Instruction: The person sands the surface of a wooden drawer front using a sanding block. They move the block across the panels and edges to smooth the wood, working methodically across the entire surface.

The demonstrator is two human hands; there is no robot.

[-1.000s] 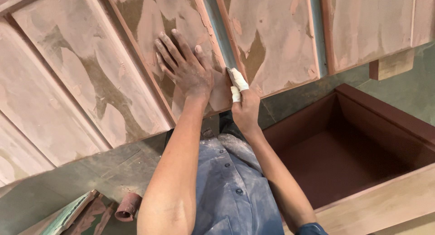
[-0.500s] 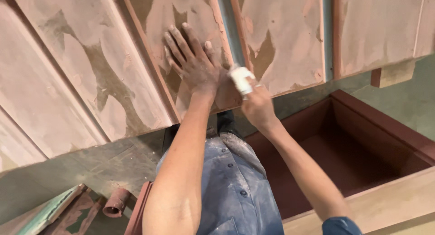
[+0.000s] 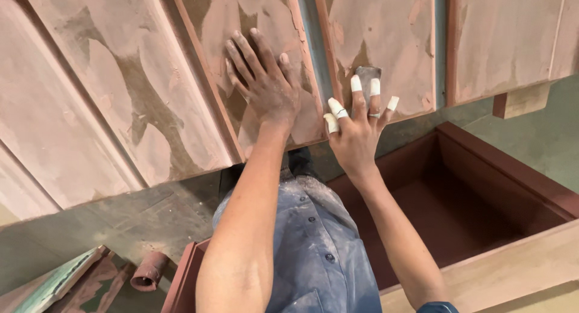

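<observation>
At the far left, low in the view, a short reddish-brown tube [image 3: 146,272] lies on the dusty grey floor [image 3: 120,210] beside a leaning board edge. Above it a row of reddish, dust-coated wooden panels [image 3: 108,90] runs across the view, their long raised mouldings slanting up and away. The left hand [image 3: 265,87] lies flat on the middle panel, palm down, fingers spread and pointing up and a little left, forearm stretched straight out from the body; its grip is open, pressing on the wood and holding nothing. Just to its right, across a narrow gap between panels, the right hand [image 3: 356,129] reaches up with wrist bent back, its fingertips wrapped in white tape. Its fingers press a small grey piece of sandpaper [image 3: 367,76] flat against the next panel [image 3: 386,47] near that panel's lower edge, pinned under the fingertips rather than clasped; the piece's long side runs upward along the panel. Below the arms is a blue, dust-speckled shirt. To the right an open dark red wooden box [image 3: 482,192] sits on the floor, well below the hands.
</observation>
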